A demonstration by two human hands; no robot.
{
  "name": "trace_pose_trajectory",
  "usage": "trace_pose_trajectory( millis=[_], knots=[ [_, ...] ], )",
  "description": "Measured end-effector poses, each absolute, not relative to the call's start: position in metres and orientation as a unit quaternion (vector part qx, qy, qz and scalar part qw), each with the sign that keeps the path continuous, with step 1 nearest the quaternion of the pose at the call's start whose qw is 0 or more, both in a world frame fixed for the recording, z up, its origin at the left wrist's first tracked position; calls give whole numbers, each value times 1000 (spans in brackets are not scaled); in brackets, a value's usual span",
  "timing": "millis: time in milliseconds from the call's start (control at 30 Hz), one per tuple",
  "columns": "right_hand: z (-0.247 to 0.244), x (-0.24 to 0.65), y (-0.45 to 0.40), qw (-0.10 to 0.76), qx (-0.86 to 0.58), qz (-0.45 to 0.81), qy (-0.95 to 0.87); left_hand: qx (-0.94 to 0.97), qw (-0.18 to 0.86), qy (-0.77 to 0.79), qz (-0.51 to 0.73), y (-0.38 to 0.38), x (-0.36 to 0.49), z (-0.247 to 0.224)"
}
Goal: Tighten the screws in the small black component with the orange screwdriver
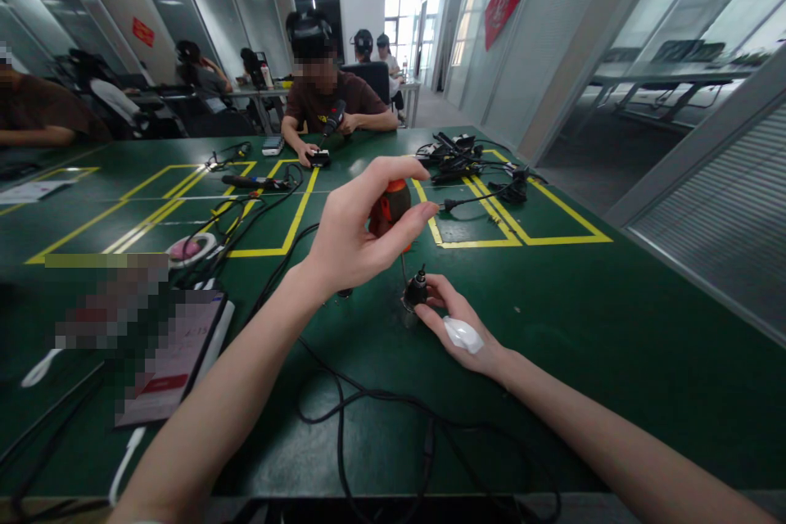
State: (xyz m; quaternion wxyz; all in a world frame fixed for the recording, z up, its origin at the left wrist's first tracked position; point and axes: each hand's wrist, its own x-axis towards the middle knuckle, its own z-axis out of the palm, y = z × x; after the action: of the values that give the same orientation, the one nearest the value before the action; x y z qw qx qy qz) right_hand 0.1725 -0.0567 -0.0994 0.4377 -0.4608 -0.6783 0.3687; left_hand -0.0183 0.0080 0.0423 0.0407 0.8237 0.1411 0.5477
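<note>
My left hand (pixel 347 221) is raised over the table, its fingers curled around the orange and black handle of a screwdriver (pixel 396 201). The thumb and index finger reach past the handle. The thin shaft points down toward a small black cylindrical part (pixel 417 288) with a narrow tip on top and a silvery lower end. Fingers of my right hand (pixel 451 313) grip that part from the right, close to the tabletop. Whether the screwdriver's tip touches it, I cannot tell. A white patch lies on the back of my right hand.
Black cables (pixel 368 395) loop across the green table (pixel 589 327) in front of me. On the left lies a phone-like device (pixel 178 360) beside a roll of tape (pixel 191 249). A heap of black cables (pixel 451 155) sits at the far right. Opposite, a person holds a power driver (pixel 332 121).
</note>
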Motion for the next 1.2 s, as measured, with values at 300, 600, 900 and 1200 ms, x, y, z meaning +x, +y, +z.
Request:
trace_pose_trajectory(
  millis=[300, 600, 900, 1200],
  knots=[
    [-99, 172, -56, 436, -455, 374, -681, 847, 95, 120, 509, 8, -22, 43],
    [-100, 174, -56, 434, -453, 381, -679, 843, 71, 148, 513, 4, -19, 45],
    [-100, 173, -56, 435, -458, 371, -681, 847, 113, 155, 496, 4, -20, 44],
    [-98, 173, -56, 435, -456, 377, -679, 848, 121, 150, 494, 2, -21, 46]
  ],
)
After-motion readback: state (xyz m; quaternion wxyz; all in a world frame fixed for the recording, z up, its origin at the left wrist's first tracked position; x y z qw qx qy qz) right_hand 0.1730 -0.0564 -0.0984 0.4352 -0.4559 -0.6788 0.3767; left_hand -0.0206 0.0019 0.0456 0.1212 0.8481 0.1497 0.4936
